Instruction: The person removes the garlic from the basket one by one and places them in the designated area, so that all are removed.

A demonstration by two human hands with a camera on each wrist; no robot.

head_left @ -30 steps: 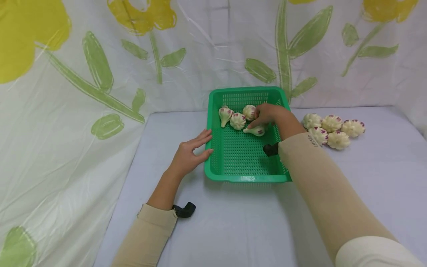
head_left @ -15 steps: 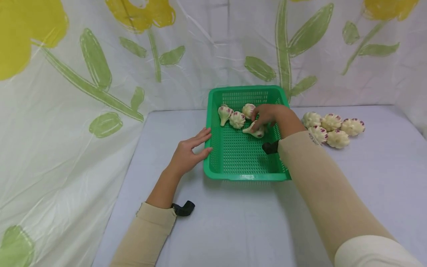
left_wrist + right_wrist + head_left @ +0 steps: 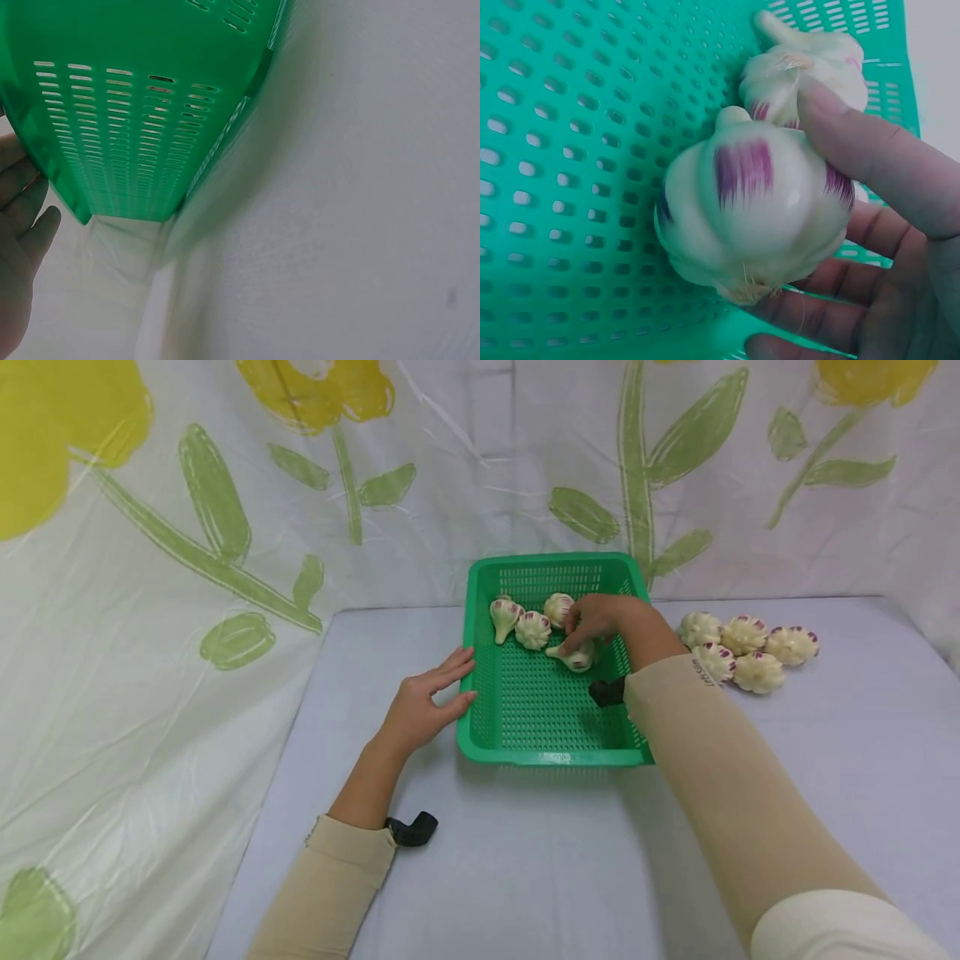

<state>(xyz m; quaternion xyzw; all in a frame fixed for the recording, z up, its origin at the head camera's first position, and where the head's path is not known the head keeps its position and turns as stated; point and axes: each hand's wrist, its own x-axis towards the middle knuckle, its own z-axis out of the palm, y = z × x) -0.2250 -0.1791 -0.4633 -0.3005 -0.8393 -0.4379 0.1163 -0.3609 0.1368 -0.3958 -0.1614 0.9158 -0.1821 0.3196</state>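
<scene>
A green plastic basket (image 3: 555,758) with slotted sides stands on the table. Inside it my right hand (image 3: 600,617) holds a garlic bulb (image 3: 579,662) whose stem points left. In the right wrist view the thumb (image 3: 870,154) presses on the bulb's side, with the fingers curled behind and under it. Other garlic bulbs (image 3: 532,631) lie toward the basket's back left, and one (image 3: 810,71) shows just beyond the held one. My left hand (image 3: 420,706) rests its extended fingertips and thumb on the basket's left rim.
To the right of the basket, several more garlic bulbs (image 3: 759,672) lie in a cluster on the white table (image 3: 555,860). Behind the table hangs a white curtain (image 3: 480,518) printed with yellow flowers. Each wrist carries a small black camera (image 3: 412,829).
My right thumb and fingers have shifted on the garlic bulb, which has turned a little and now sits slightly closer to me. The left hand has stayed on the rim.
</scene>
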